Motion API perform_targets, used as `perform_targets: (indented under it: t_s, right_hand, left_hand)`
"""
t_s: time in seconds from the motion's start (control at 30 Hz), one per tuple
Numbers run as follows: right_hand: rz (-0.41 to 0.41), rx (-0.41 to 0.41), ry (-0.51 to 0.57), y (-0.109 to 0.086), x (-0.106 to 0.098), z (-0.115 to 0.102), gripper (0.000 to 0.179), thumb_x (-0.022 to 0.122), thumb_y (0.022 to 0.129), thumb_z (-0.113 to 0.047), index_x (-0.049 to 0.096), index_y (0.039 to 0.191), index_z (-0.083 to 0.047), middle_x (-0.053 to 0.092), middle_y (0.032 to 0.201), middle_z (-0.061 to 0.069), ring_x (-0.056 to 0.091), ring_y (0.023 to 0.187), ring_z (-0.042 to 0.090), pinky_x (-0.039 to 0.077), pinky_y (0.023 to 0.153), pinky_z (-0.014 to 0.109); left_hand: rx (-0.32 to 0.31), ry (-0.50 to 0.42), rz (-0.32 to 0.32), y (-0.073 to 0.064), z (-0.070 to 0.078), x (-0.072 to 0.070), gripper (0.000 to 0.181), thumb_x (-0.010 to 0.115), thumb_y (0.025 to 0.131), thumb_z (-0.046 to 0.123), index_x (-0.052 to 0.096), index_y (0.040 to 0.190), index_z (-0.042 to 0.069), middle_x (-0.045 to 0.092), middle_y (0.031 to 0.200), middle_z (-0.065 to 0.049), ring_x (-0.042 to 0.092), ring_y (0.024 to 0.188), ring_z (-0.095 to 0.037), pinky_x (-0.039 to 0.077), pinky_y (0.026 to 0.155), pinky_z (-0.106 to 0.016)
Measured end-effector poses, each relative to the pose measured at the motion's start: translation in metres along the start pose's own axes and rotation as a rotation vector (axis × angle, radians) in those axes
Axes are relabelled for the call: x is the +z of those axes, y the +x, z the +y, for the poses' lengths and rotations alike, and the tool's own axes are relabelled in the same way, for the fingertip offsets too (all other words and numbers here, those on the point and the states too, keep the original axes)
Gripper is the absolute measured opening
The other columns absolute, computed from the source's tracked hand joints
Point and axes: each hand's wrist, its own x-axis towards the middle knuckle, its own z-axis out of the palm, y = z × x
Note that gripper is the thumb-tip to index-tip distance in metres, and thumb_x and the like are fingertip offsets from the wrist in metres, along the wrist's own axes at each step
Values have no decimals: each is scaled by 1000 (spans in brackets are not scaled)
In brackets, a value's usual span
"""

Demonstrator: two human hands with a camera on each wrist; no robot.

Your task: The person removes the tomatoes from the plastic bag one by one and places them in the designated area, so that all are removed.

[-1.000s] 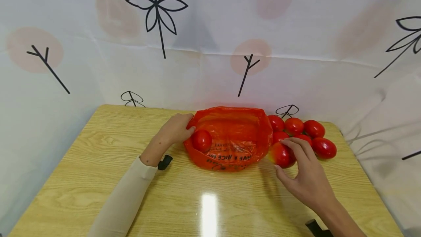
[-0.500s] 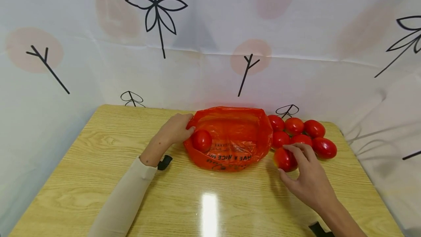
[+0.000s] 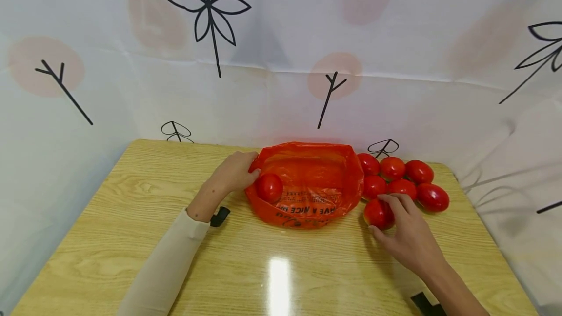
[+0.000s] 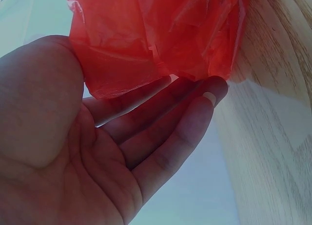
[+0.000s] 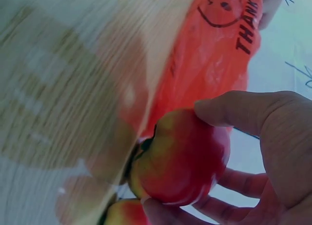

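A red plastic bag (image 3: 307,174) with printed lettering lies mouth-up on the wooden table, a round red fruit (image 3: 269,187) inside at its left. My left hand (image 3: 232,172) holds the bag's left rim, and in the left wrist view the bag's film (image 4: 141,44) runs between thumb and fingers. Right of the bag, my right hand (image 3: 410,238) grips an apple (image 3: 379,214) between thumb and fingertips. Close up in the right wrist view, that apple (image 5: 183,156) is red with a yellowish area around its stem hollow.
Several red fruits sit grouped behind the right hand, among them an elongated one (image 3: 432,197) at the right and one (image 3: 374,187) close to the bag. A patterned white cloth (image 3: 281,96) hangs behind the wooden table (image 3: 131,208).
My right hand has brought the apple slightly nearer to me and turned it, so its yellow patch no longer shows in the head view. The left hand and bag stay put.
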Motion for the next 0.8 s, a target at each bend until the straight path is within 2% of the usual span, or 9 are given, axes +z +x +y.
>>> perform_targets:
  t_s: [0.43,0.8]
  right_hand:
    - [-10,-2,-10,1,8,6,76,96,71,-12,57,135,2,55,131,23,56,115,44,54,92,67]
    - [-60,51,-16,2,9,7,76,95,74,-15,56,136,1,53,133,24,56,118,45,55,93,67]
  left_hand:
    - [7,3,-2,-1,1,-1,27,66,102,19,66,124,4,70,97,-7,62,83,-24,58,78,-35]
    - [9,11,-5,-1,3,-1,26,67,102,19,66,123,4,69,97,-7,62,83,-24,58,77,-35]
